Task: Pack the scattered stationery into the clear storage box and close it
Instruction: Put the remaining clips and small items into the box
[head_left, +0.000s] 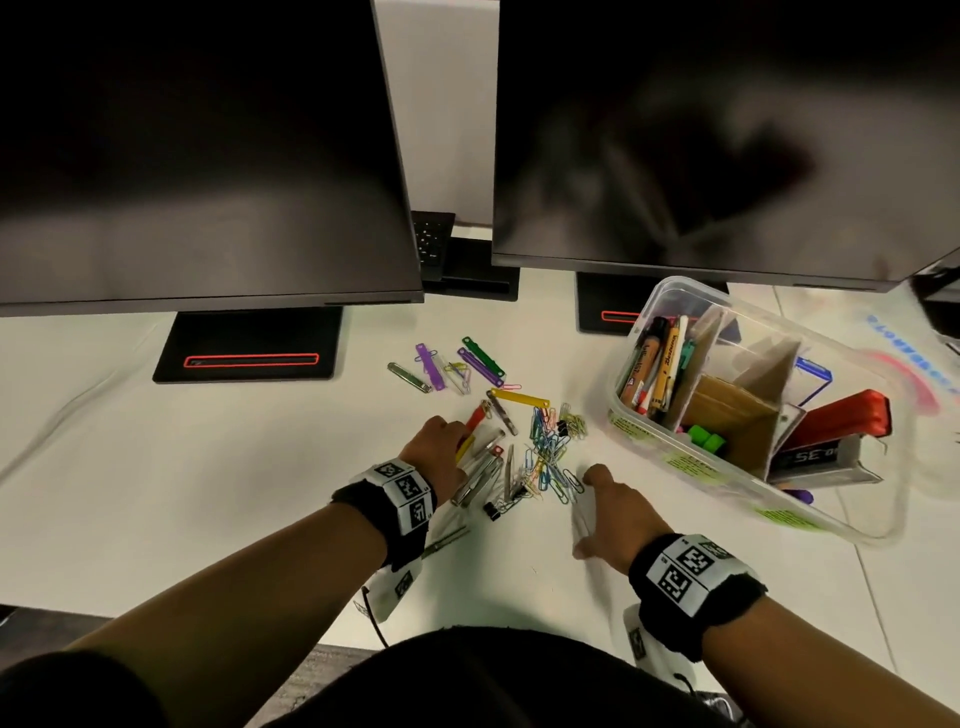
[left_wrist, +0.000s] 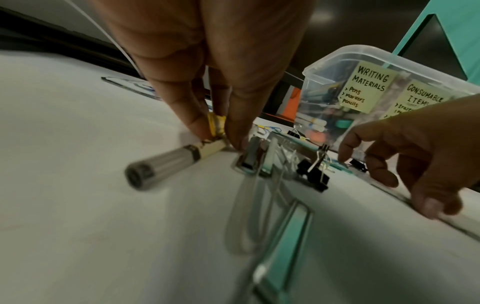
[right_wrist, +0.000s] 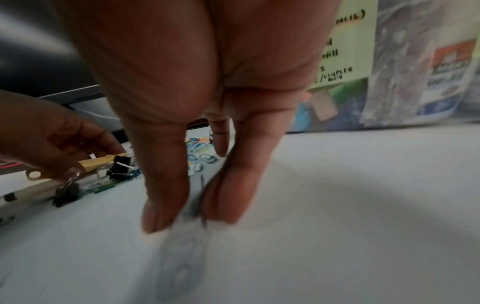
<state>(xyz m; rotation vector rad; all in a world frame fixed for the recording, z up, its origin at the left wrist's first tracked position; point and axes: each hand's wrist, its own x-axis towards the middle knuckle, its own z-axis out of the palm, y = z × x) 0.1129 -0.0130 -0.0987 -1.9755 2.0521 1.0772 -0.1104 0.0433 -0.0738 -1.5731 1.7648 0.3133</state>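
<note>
White desk surface (head_left: 208, 467) runs under two dark monitors (head_left: 208, 156) in the head view. Loose stationery lies at its middle: coloured paper clips (head_left: 550, 457), flat fastener strips (head_left: 483, 358) farther off, black binder clips (head_left: 493, 509) nearer. To the right sits the clear storage box (head_left: 649, 431), open, with cardboard dividers, pens at its far-left end and a red stapler (head_left: 841, 415) at its right end. The left hand (head_left: 441, 441) reaches into the left of the pile; the right hand (head_left: 618, 514) rests at its near-right edge.

From the left wrist, the left hand (left_wrist: 213, 82) pinches a yellow strip (left_wrist: 217, 123) between thumb and fingertips, beside a silver-capped pen (left_wrist: 166, 162). Labels on the box (left_wrist: 337, 67) read "Writing Materials" and "Consumable Items".

From the right wrist, the right hand (right_wrist: 207, 102) nips a pale, blurred flat strip (right_wrist: 184, 253) against the desk between thumb and fingers.

Gathering seems the step in hand, with much left loose. Next, each pinch likely needs lifting clear and carrying right to the matching compartment.
</note>
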